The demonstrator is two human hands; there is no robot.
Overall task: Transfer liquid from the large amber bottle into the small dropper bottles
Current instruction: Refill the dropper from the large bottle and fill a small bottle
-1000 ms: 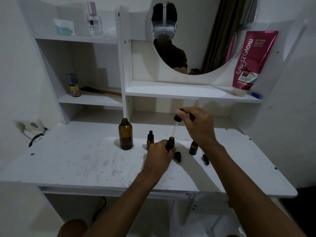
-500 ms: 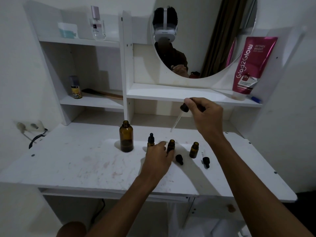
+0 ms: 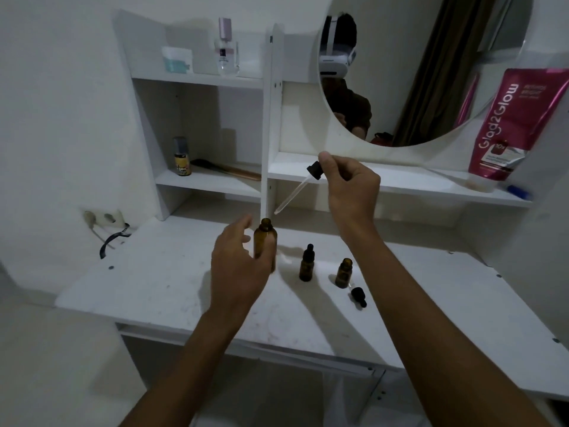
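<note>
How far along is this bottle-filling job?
Partway, I'd guess. One capped small bottle already wears its dropper top, so it is likely done. In hand: the right hand pinches a dropper, tip above the open large amber bottle, with the left hand open beside it. Left: an uncapped small bottle, with a loose cap lying nearby. Fill levels can't be seen.

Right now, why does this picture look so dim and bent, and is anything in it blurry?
In the head view the light is dim and grey; its wide lens makes the shelf divider lean and the table look bowed; the arms throw soft shadows on the table; the left hand by the big brown bottle looks slightly smeared, the dropper in the right hand sharper.
</note>
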